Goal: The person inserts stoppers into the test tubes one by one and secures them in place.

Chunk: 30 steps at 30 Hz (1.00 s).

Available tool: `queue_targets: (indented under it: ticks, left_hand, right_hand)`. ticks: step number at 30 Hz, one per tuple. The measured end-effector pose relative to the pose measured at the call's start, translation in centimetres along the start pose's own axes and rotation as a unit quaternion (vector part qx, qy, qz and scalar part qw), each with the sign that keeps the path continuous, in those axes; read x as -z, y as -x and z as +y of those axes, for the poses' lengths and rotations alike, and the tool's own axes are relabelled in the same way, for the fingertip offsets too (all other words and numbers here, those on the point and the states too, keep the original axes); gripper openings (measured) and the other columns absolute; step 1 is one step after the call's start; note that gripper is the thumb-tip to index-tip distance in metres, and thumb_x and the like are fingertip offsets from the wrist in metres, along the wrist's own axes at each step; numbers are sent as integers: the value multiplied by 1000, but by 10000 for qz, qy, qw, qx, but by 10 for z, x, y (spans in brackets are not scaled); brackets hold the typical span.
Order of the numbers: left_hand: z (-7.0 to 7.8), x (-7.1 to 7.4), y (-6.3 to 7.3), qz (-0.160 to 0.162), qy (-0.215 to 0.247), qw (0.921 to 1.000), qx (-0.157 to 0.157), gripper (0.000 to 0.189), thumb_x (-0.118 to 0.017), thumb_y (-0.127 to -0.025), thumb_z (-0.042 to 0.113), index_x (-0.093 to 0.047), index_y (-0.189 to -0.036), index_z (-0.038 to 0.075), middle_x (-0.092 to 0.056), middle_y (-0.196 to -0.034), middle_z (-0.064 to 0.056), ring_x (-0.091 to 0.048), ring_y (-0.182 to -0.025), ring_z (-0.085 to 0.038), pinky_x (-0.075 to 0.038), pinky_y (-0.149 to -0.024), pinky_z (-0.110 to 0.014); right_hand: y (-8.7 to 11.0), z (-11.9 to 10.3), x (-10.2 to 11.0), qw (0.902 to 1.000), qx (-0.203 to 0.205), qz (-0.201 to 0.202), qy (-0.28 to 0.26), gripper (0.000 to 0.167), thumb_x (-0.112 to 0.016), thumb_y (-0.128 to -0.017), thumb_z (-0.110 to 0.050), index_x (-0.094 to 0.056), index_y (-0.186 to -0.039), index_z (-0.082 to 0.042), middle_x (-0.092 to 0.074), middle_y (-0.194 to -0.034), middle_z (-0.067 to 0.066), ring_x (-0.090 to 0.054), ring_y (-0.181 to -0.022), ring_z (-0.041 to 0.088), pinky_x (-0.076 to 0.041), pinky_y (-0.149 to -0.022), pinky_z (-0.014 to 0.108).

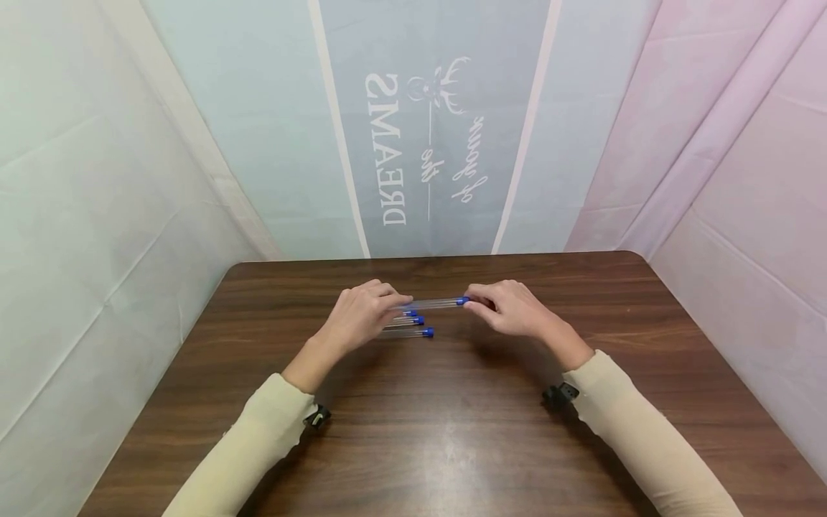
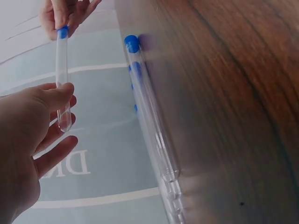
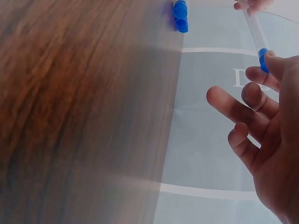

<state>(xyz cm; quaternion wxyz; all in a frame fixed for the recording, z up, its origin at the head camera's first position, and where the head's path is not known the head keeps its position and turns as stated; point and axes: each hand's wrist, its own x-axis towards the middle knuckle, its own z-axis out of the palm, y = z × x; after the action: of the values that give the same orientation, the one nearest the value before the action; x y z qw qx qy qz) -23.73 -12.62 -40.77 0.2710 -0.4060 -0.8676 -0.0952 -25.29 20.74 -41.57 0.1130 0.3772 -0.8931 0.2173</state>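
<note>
A clear test tube (image 1: 434,304) with a blue cap is held level above the table between both hands. My left hand (image 1: 365,312) pinches its rounded lower end between thumb and fingers, as the left wrist view also shows. At the other end, my right hand (image 1: 510,307) pinches the blue cap (image 3: 263,59) with thumb and forefinger, its other fingers loosely bent. Below the left hand lie several more capped test tubes (image 2: 152,109), side by side on the table with their blue caps toward the right. The left hand covers their far ends in the head view.
The dark wood-grain table (image 1: 439,431) reaches to a back edge close beyond the hands. Behind it hangs a pale blue fabric backdrop (image 1: 446,237) with white lettering, and pale cloth walls (image 1: 97,287) flank both sides. A small black camera is strapped at each wrist.
</note>
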Motion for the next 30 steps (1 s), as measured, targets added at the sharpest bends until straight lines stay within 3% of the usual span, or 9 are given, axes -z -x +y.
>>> queue_targets:
  ticks: [7,12,18,23,30]
  left_hand:
    - [-5,3,-3,317,323,9989,-85,22,-91,-93,9,-90,-113,15,-86,-99,0,-78,-87,-22,-64,-67,-37]
    - [-11,3,-1,188,432,9989,27,20,-90,-94,9,-90,-114,12,-87,-100,-3,-80,-88,-23,-65,-72,-39]
    - [-20,5,7,2,478,9984,286,18,-89,-96,12,-90,-114,12,-87,-103,-4,-82,-92,-24,-66,-74,-41]
    - [-28,8,14,19,390,9984,402,19,-88,-95,5,-90,-113,12,-86,-102,-4,-81,-90,-24,-66,-72,-42]
    - [-38,14,25,-78,349,9972,658,18,-88,-96,7,-90,-112,14,-84,-103,-3,-80,-86,-23,-64,-67,-42]
  right_hand:
    - [-2,1,0,9998,-126,27,-169,9,-71,-111,-23,-74,-104,-18,-52,-67,-13,-39,-57,-1,-31,-56,23]
    - [-1,4,0,9994,-106,98,-322,9,-69,-112,-20,-78,-109,-19,-58,-68,-14,-45,-57,-3,-38,-58,24]
    - [6,13,5,9992,-50,334,-225,10,-71,-110,-17,-81,-107,-17,-70,-77,-11,-54,-64,-2,-49,-65,27]
    - [13,22,10,9989,-15,478,-1,7,-75,-106,-16,-81,-107,-15,-78,-87,-6,-60,-68,2,-52,-65,27]
    - [27,35,16,9964,96,834,99,5,-82,-98,-12,-81,-101,-15,-80,-87,-4,-67,-70,4,-54,-63,25]
